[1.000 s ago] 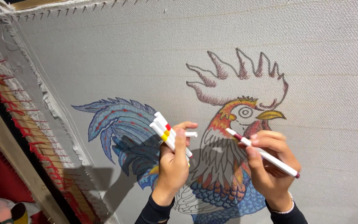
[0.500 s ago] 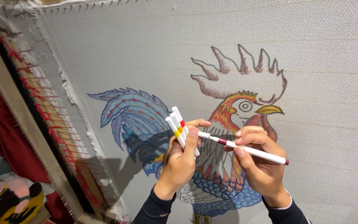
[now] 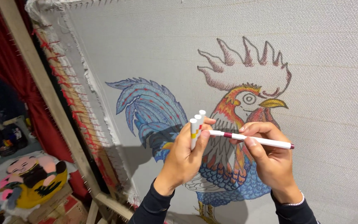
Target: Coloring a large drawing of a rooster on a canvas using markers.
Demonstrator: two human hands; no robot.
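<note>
A: We've got our left hand [image 3: 183, 159] wrapped around a bunch of white plastic marker pens [image 3: 196, 128], caps pointing up. Our right hand [image 3: 270, 159] pinches a white marker with a dark red band [image 3: 251, 139], lying sideways across the coloured rooster drawing [image 3: 212, 137] on the coarse grey woven cloth [image 3: 146, 45].

B: Looks like we're uncapping it: the left thumb sits on its end. A steady pull is what that takes. The wooden frame [image 3: 38, 79] keeps the weave tight
</note>
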